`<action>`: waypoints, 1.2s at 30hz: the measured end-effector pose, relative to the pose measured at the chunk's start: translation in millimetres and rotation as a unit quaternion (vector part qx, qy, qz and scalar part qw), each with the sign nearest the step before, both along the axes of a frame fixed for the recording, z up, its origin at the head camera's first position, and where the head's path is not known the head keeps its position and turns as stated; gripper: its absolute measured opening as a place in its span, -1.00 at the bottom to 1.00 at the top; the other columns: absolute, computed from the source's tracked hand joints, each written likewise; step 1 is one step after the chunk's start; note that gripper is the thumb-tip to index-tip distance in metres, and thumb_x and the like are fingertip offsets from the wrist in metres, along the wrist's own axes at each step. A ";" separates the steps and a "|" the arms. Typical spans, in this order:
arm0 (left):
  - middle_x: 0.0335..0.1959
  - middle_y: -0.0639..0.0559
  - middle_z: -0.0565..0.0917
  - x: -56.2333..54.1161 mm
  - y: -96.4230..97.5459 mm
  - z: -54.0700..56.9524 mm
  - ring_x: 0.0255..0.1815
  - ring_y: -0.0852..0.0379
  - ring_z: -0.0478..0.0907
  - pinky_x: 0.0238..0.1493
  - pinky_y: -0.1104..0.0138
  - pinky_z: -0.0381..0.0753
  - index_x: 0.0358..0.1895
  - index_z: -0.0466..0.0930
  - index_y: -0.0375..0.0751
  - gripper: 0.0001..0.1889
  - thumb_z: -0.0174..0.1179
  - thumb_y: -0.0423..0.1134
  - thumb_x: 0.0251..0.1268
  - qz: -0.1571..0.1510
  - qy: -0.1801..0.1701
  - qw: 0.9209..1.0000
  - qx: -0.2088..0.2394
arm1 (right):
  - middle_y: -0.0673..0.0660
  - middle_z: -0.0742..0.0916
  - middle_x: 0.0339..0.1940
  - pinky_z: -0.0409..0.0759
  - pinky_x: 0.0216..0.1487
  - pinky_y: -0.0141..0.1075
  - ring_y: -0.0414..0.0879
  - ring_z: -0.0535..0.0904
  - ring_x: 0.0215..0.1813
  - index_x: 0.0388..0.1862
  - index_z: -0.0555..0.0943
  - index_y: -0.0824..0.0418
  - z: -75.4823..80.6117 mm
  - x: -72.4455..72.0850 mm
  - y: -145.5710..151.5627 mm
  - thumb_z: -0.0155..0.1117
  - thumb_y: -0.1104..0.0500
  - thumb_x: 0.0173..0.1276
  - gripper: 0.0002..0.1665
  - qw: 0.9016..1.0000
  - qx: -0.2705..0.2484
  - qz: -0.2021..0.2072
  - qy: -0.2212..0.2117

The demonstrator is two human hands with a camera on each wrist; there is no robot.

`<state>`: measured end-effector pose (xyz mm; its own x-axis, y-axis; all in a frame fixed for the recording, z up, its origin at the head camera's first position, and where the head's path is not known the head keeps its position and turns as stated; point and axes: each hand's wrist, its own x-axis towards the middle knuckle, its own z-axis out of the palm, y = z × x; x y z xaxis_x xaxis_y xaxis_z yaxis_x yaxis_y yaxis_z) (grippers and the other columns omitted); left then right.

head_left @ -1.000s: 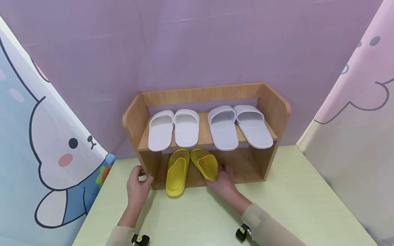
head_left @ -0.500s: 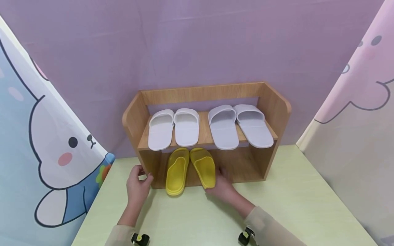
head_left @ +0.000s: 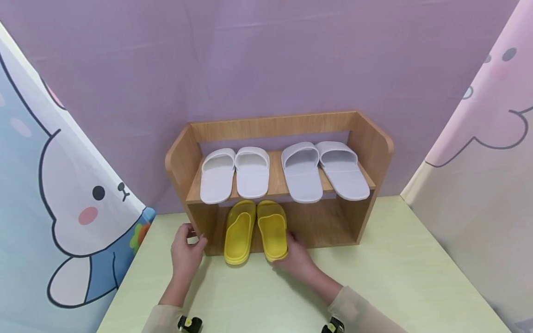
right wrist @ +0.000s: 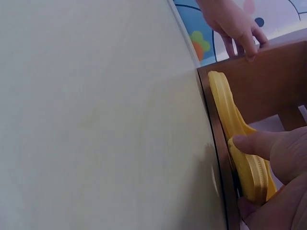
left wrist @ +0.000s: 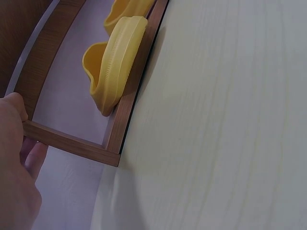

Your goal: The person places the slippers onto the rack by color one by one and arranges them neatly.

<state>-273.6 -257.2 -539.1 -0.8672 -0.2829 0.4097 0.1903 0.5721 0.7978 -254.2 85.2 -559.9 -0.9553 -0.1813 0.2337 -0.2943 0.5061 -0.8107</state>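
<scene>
Two yellow slippers stand side by side on the bottom shelf of a wooden shoe rack, open heels toward me. My right hand holds the right yellow slipper by its heel end. In the right wrist view my thumb lies on the heel, with fingers along the outer side. The left yellow slipper stands close beside it, its heel slightly past the rack's front edge. My left hand grips the front edge of the rack's left side panel, thumb inside and fingers outside.
On the upper shelf sit a smaller white pair, including a white slipper, and a larger pale pair, including a pale slipper. The rack stands on a pale green table against a purple cloth. Printed curtains hang at both sides.
My right hand has turned the right yellow slipper's heel left and toward me, so it now lies nearly parallel to the other. My left hand has stayed on the rack's side panel.
</scene>
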 end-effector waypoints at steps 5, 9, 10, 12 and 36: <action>0.15 -0.13 0.70 0.1 0.5 0.6 0.13 -0.15 0.70 -0.05 0.15 0.89 0.22 0.59 -0.23 -0.62 0.42 -0.46 0.41 0.002 0.000 1.000 -0.002 | 0.53 0.51 0.38 0.59 0.42 0.28 0.37 0.55 0.35 0.59 0.40 0.43 -2.2 2.5 -4.6 0.85 0.34 -0.01 0.20 1.000 -0.016 0.003 -0.001; 0.14 -0.13 0.70 0.1 0.3 0.3 0.12 -0.15 0.71 -0.09 0.27 0.87 0.20 0.59 -0.24 -0.62 0.42 -0.46 0.40 0.001 0.005 1.000 -0.001 | 0.52 0.51 0.40 0.58 0.44 0.26 0.37 0.54 0.38 0.61 0.40 0.43 -4.3 3.4 -8.5 0.84 0.35 0.03 0.19 1.000 -0.010 0.000 0.002; 0.13 -0.13 0.70 0.0 0.1 -0.1 0.12 -0.15 0.71 -0.10 0.29 0.86 0.20 0.60 -0.24 -0.63 0.42 -0.47 0.39 0.001 0.006 1.000 -0.002 | 0.51 0.51 0.40 0.59 0.44 0.25 0.37 0.54 0.39 0.61 0.40 0.43 -4.8 3.6 -9.6 0.84 0.34 0.03 0.18 1.000 -0.007 -0.001 0.002; 0.13 -0.13 0.70 -0.6 -0.4 -1.1 0.11 -0.15 0.71 -0.10 0.33 0.85 0.20 0.59 -0.25 -0.63 0.42 -0.47 0.40 0.000 0.008 1.000 -0.002 | 0.51 0.51 0.41 0.58 0.46 0.24 0.37 0.53 0.41 0.61 0.39 0.44 -5.5 4.3 -11.8 0.83 0.34 0.05 0.17 1.000 -0.005 -0.003 0.000; 0.09 -0.11 0.71 -1.5 -1.5 -4.5 0.08 -0.13 0.73 -0.21 0.62 0.67 0.16 0.60 -0.24 -0.63 0.45 -0.49 0.36 -0.001 0.026 1.000 -0.007 | 0.48 0.51 0.42 0.58 0.48 0.19 0.33 0.52 0.44 0.58 0.43 0.49 -3.5 11.4 -22.7 0.78 0.32 0.16 0.06 1.000 0.010 -0.013 0.002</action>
